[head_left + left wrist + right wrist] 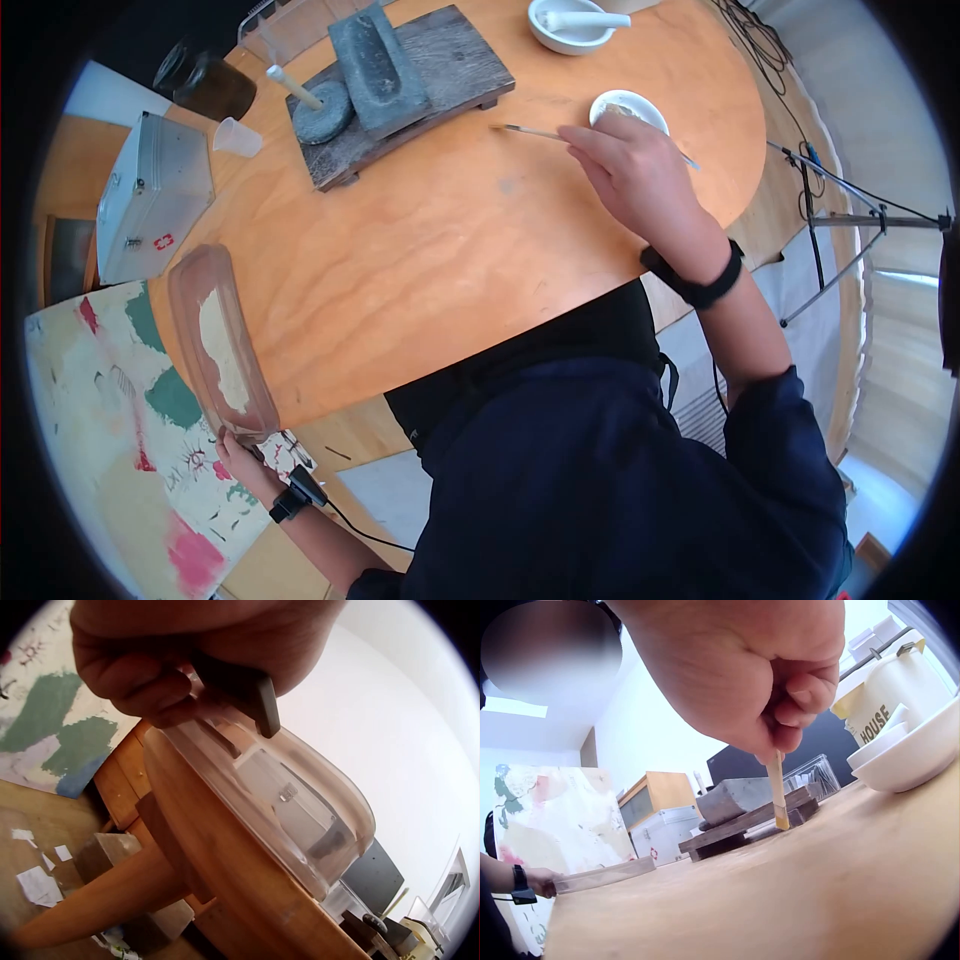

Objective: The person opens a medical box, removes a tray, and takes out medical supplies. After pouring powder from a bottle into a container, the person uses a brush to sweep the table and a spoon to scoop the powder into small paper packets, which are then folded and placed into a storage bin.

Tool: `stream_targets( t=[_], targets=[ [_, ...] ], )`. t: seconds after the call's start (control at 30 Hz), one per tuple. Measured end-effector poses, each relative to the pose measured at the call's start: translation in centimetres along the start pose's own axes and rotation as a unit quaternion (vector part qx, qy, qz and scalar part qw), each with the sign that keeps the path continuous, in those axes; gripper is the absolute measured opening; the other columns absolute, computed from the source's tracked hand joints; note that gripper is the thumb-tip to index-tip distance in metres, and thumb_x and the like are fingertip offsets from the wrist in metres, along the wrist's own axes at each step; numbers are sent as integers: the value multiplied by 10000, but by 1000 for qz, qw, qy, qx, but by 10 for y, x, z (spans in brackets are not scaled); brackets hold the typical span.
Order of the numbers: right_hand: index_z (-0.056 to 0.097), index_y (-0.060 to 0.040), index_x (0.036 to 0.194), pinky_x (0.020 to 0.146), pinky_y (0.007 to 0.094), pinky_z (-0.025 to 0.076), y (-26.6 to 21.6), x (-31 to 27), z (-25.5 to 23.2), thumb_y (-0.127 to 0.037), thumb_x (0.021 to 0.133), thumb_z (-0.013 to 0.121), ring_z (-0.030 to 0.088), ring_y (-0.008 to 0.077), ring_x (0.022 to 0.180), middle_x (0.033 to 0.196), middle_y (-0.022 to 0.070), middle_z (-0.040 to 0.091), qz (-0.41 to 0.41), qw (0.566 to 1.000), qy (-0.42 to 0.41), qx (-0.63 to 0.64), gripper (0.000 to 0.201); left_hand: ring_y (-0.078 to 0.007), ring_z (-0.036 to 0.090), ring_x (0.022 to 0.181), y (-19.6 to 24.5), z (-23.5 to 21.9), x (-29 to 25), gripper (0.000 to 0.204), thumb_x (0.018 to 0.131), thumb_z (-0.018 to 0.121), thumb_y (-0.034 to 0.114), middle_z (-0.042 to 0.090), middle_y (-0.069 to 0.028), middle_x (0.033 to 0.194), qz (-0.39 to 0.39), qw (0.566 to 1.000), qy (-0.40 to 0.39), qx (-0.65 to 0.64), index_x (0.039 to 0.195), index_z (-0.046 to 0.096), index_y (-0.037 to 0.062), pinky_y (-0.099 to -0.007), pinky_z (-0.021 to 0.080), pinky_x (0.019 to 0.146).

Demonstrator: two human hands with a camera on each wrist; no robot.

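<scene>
Right hand pinches slim pale-handled brush between thumb and fingers, bristles angled out to hand's left, above smooth orange-brown wooden table. Small round white bowl just beyond same hand. Left hand grips near end of long translucent rounded tray; pale, uneven patch inside. Between hands, farther off: rough grey stone block, hollowed, on dark grained wood board.
</scene>
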State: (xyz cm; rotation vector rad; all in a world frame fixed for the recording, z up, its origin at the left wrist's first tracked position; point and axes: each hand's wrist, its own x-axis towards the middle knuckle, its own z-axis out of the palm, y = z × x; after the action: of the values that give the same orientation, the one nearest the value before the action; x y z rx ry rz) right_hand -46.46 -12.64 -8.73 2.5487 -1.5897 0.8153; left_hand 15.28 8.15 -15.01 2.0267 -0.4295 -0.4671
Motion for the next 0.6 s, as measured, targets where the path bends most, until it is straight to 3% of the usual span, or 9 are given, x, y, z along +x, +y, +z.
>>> stream_targets(
  t=[0.1, 0.17, 0.27, 0.33, 0.4, 0.43, 0.5, 0.6],
  targets=[
    [739, -46, 939, 598, 410, 501, 3, 1, 5, -54, 817, 688, 617, 280, 703, 734, 95, 594, -28, 999, -20, 19, 132, -93, 630, 820, 3, -2, -1, 330, 997, 518, 214, 658, -52, 1058, -17, 999, -11, 51, 1257, 579, 21, -212, 478, 630],
    [740, -48, 936, 598, 411, 500, 2, -1, 1, -58, 822, 689, 616, 286, 702, 739, 97, 595, -59, 997, -47, 33, 126, -102, 627, 853, -3, 3, -1, 334, 998, 520, 214, 654, -53, 1065, 4, 1000, 13, -15, 1263, 578, 19, -232, 487, 667],
    [739, -50, 940, 603, 408, 502, -4, -8, -13, -61, 816, 687, 624, 288, 718, 749, 96, 604, -40, 996, -69, 30, 135, -133, 632, 928, -7, -3, 4, 340, 1000, 517, 207, 649, -70, 1095, -6, 1000, -3, -7, 1274, 573, 14, -262, 507, 740],
    [740, -54, 944, 610, 397, 510, -2, -8, -14, -69, 798, 692, 634, 281, 733, 760, 87, 612, -18, 999, -26, 14, 154, -133, 627, 931, -7, -5, 3, 336, 999, 513, 200, 645, -73, 1103, -18, 1000, -14, 16, 1276, 574, 20, -260, 500, 721],
    [742, -54, 943, 609, 392, 515, 1, 3, -5, -71, 791, 695, 635, 278, 734, 760, 82, 612, -23, 1000, -10, 13, 161, -74, 584, 745, -15, -5, 14, 326, 995, 514, 199, 645, -36, 985, 12, 1000, -1, -10, 1268, 583, 34, -231, 443, 581],
    [743, -54, 943, 609, 386, 519, 2, 9, 1, -73, 784, 698, 637, 275, 736, 759, 78, 613, -30, 999, 6, 13, 167, -74, 584, 745, -13, -6, 13, 326, 995, 514, 199, 645, -36, 985, 14, 1000, -4, -9, 1268, 583, 34, -231, 443, 581],
    [745, -57, 944, 609, 388, 517, 2, 14, 12, -68, 782, 696, 636, 276, 738, 762, 77, 613, -33, 999, -6, 24, 170, -29, 462, 558, 11, 5, -11, 303, 991, 514, 199, 613, 12, 842, -6, 999, -5, 35, 1240, 598, 48, -217, 330, 458],
    [746, -61, 947, 608, 393, 514, -2, 11, 3, -51, 774, 688, 633, 277, 740, 767, 75, 613, -53, 997, -50, 27, 183, -20, 374, 474, 19, 19, -22, 282, 990, 512, 201, 577, 35, 759, 6, 999, 40, 9, 1209, 610, 54, -216, 272, 408]
  ],
)
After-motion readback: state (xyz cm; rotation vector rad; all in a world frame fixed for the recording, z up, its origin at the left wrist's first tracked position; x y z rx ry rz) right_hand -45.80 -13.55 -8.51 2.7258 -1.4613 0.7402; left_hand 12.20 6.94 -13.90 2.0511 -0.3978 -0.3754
